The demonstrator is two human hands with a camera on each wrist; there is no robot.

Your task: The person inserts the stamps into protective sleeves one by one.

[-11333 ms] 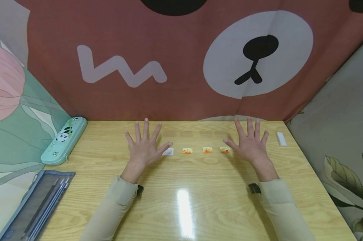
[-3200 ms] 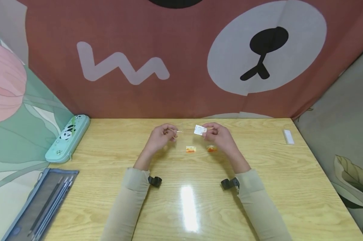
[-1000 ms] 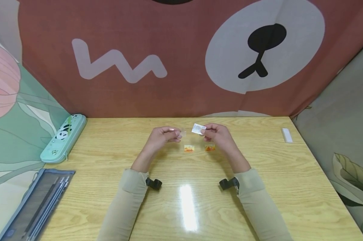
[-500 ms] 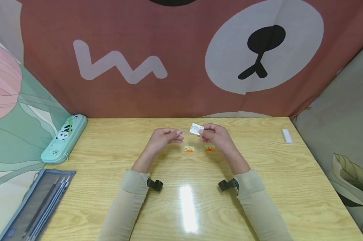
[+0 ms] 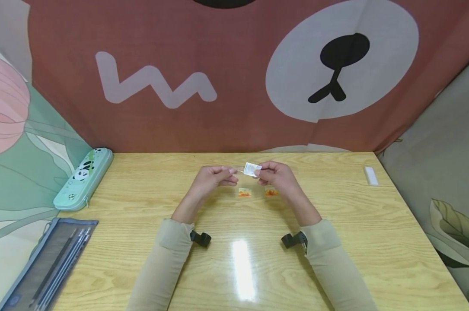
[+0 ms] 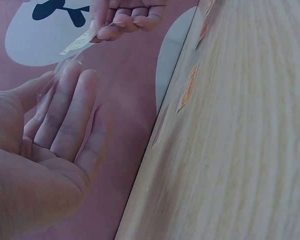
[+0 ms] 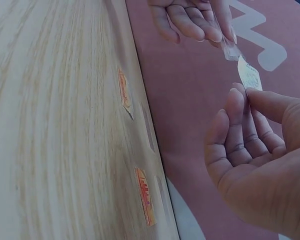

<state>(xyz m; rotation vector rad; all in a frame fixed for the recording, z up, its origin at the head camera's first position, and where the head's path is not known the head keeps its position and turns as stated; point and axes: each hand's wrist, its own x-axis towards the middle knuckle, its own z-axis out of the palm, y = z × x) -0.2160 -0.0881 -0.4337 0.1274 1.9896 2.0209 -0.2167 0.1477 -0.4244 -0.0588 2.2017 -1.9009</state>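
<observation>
My left hand [image 5: 212,176] pinches a small clear plastic sleeve [image 7: 231,50] between thumb and fingers, above the back of the table. Facing it, my right hand [image 5: 277,176] pinches a small white card [image 5: 251,169] with faint printing on it. The card's left edge is right at the sleeve's end; whether it is inside cannot be told. Below the hands, two small orange-and-yellow cards lie flat on the table, a left one [image 5: 244,192] and a right one [image 5: 271,191], the latter just under my right fingers.
A mint pencil case [image 5: 84,179] with pandas stands at the back left. Before it lies a mesh pouch [image 5: 59,259] of pencils. A white eraser-like block [image 5: 371,176] lies far right. A brown bear-print curtain [image 5: 238,121] hangs behind the wooden table [image 5: 203,268].
Long before, both hands were spread open over a row of several small cards. Over the last second, the white card has moved left and slightly down to the sleeve's end.
</observation>
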